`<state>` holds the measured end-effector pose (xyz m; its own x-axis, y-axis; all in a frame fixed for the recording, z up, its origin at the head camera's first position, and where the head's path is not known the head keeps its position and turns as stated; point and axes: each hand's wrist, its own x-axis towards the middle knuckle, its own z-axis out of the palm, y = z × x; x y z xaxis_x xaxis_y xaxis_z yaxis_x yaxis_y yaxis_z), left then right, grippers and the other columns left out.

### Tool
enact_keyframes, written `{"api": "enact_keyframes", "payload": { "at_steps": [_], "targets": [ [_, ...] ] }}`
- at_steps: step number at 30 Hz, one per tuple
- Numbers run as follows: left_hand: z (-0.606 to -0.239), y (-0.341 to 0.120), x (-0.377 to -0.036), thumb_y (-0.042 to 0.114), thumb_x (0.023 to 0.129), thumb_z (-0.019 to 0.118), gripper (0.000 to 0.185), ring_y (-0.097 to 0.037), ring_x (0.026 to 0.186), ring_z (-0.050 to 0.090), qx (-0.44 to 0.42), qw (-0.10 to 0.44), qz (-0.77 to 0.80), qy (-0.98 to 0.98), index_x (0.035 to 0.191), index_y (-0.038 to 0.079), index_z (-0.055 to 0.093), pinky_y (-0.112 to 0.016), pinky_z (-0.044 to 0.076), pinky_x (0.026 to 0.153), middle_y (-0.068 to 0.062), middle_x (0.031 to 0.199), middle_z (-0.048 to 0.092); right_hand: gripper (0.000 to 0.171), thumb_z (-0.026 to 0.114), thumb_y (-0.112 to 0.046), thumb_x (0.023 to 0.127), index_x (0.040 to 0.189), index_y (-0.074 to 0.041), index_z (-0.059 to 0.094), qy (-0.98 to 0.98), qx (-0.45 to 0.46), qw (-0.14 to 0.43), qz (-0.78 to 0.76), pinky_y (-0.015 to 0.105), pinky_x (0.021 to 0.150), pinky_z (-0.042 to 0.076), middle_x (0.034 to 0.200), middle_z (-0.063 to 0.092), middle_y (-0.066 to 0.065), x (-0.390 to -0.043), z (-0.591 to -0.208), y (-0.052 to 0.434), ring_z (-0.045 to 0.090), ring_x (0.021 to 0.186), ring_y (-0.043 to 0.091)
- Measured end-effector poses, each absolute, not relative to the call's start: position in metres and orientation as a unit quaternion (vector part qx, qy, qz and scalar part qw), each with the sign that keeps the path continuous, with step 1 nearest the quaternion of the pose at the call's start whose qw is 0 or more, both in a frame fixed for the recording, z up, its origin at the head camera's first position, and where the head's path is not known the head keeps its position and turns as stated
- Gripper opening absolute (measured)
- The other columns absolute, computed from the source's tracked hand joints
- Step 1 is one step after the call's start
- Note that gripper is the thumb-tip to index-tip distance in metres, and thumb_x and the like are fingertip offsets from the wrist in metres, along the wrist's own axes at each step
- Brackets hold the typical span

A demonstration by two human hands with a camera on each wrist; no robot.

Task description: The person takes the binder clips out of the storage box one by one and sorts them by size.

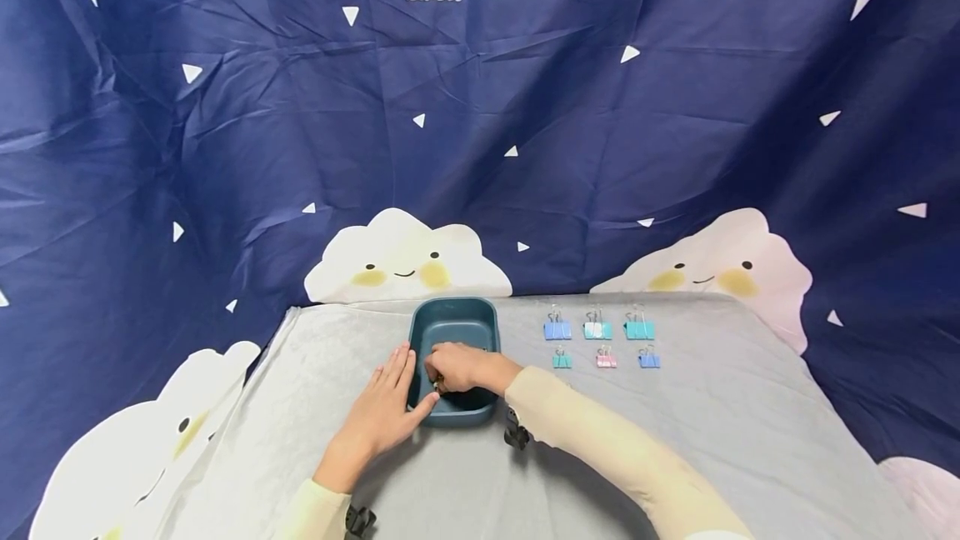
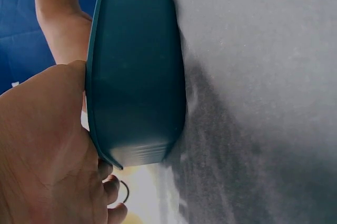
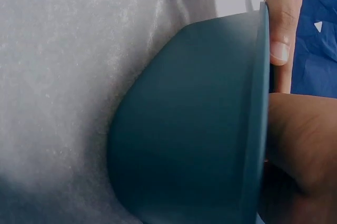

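Teal plastic tray (image 1: 453, 323) sits on the grey counter (image 1: 712, 407), left of six binder clips (image 1: 600, 342). Left hand (image 1: 386, 411) lies flat against its rim, fingers straight, holding nothing. Right hand (image 1: 457, 367) reaches inside with curled fingers pinching a small metal-looped thing (image 1: 437, 386), too small to identify.

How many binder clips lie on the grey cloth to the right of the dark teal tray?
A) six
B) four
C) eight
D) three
A: the head view shows two rows of three binder clips on the grey cloth, apart from the teal tray where the right hand reaches in.
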<state>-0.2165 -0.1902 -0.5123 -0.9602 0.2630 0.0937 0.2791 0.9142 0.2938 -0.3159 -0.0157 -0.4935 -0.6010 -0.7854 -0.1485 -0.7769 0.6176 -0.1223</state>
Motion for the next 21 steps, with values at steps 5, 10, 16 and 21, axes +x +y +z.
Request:
{"api": "enact_keyframes", "payload": {
  "at_steps": [5, 10, 16, 21],
  "targets": [
    [-0.5123, -0.1898, -0.2168, 0.059, 0.107, 0.052, 0.089, -0.037, 0.165, 0.022, -0.139, 0.028, -0.149, -0.979, 0.166, -0.004, 0.028, -0.06, 0.026, 0.132, -0.019, 0.177, 0.022, 0.014, 0.082, -0.019, 0.094, 0.106, -0.02, 0.074, 0.892, -0.439, 0.109, -0.016, 0.028, 0.085, 0.058, 0.105, 0.067, -0.005, -0.3162, -0.4938, -0.0127, 0.062, 0.099, 0.01],
    [-0.5119, -0.1897, -0.2161, 0.059, 0.107, 0.051, 0.089, -0.037, 0.165, 0.022, -0.14, 0.029, -0.149, -0.978, 0.166, -0.004, 0.029, -0.06, 0.026, 0.132, -0.019, 0.177, 0.022, 0.014, 0.082, -0.019, 0.094, 0.099, -0.019, 0.069, 0.893, -0.437, 0.106, -0.026, 0.026, 0.079, 0.054, 0.101, 0.061, -0.005, -0.3165, -0.4934, -0.0117, 0.057, 0.09, 0.008],
    [-0.5118, -0.1906, -0.2149, 0.061, 0.107, 0.051, 0.091, -0.038, 0.165, 0.023, -0.144, 0.032, -0.149, -0.978, 0.166, -0.004, 0.029, -0.06, 0.027, 0.131, -0.02, 0.177, 0.022, 0.024, 0.084, -0.019, 0.091, 0.091, -0.021, 0.06, 0.891, -0.443, 0.09, -0.05, 0.022, 0.073, 0.047, 0.091, 0.056, -0.009, -0.3168, -0.4923, -0.0115, 0.053, 0.081, 0.005],
    [-0.5111, -0.1903, -0.2143, 0.061, 0.107, 0.051, 0.091, -0.039, 0.165, 0.023, -0.146, 0.034, -0.152, -0.977, 0.166, -0.005, 0.029, -0.06, 0.028, 0.131, -0.02, 0.177, 0.023, 0.026, 0.087, -0.017, 0.089, 0.086, -0.021, 0.061, 0.885, -0.454, 0.077, -0.063, 0.02, 0.071, 0.048, 0.084, 0.059, -0.011, -0.3164, -0.4908, -0.0107, 0.055, 0.077, 0.004]
  ]
}}
